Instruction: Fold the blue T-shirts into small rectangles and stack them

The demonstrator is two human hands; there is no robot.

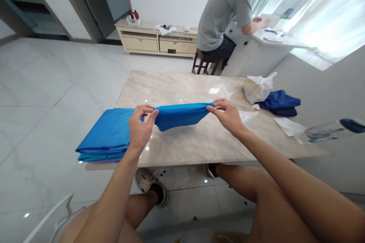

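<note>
A blue cloth (182,117) hangs folded over the marble-patterned table (176,87), stretched between my two hands. My left hand (141,127) pinches its left upper corner between thumb and fingers. At the opposite corner my right hand (226,114) grips it the same way. The cloth's top edge is nearly level, and its lower part droops toward the tabletop. A stack of folded blue cloth (105,133) lies at the table's left end, partly hidden behind my left hand and forearm.
On the right lie a white plastic bag (258,88), a dark blue cloth (281,100) and a clear water bottle (327,131). A person in a grey shirt (221,11) sits on a stool beyond the table. A low cabinet (139,41) stands against the wall.
</note>
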